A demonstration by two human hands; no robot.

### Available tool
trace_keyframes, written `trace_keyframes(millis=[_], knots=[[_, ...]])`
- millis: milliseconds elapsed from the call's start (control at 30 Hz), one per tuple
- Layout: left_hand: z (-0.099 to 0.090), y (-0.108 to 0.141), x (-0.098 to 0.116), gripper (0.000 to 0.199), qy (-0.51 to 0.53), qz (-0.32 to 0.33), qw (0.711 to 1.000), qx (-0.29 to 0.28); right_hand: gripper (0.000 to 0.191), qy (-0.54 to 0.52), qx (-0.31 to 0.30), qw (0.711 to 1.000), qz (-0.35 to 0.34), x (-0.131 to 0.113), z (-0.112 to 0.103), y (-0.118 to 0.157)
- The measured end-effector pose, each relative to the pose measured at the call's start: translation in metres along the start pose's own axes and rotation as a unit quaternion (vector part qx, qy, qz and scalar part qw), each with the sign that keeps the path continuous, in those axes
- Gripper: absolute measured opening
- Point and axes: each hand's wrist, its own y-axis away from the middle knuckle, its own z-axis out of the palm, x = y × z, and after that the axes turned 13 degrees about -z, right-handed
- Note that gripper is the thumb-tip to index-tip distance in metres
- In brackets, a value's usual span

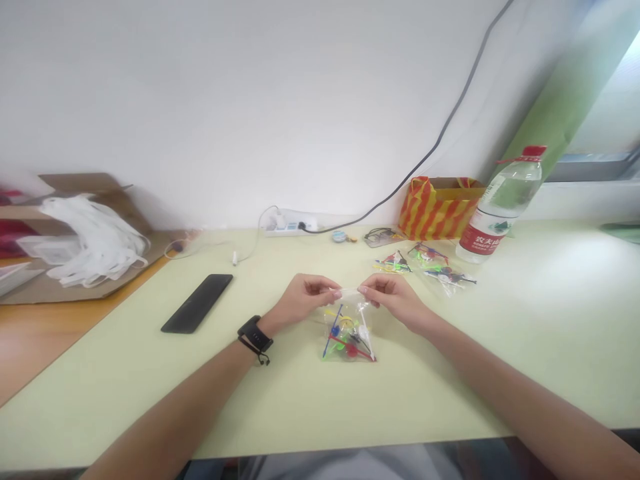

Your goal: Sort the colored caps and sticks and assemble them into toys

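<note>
A clear plastic bag (pixel 349 333) hangs or rests in front of me, with several coloured plastic pieces inside: blue, red, white, green and yellow sticks with round parts. My left hand (pixel 311 295) pinches the bag's top edge near its left corner. Opposite it, my right hand (pixel 389 295) pinches the same edge near the right corner. Whether the bag's mouth is sealed, I cannot tell. Beyond my right hand lie more clear bags (pixel 450 277) of similar coloured pieces.
Left on the table (pixel 280 413) is a black phone-like slab (pixel 197 304). At the back are a power strip (pixel 291 225), eyeglasses (pixel 383 236), a striped bag (pixel 430 210) and a large water bottle (pixel 500 207). A cardboard box (pixel 107 187) with white straps (pixel 97 243) stands far left.
</note>
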Motion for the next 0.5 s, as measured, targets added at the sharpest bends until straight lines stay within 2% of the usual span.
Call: trace_keyframes(millis=[133,300,500], knots=[[-0.0029,-0.0005,-0.0009,0.03,0.012,-0.004,1.0,-0.003,0.03,0.004,0.006,1.0,0.001,0.0012,-0.0003,0.0004],[-0.0047,-0.0013,-0.0015,0.025,0.042,0.002,0.999,-0.006,0.026,-0.043,0.005,0.999,0.013,0.0026,0.0018,0.0002],[-0.0047,-0.0023,0.0002,0.021,0.077,0.005,0.997,0.013,0.017,-0.12,0.059,0.99,0.051,0.007,0.0017,0.0007]])
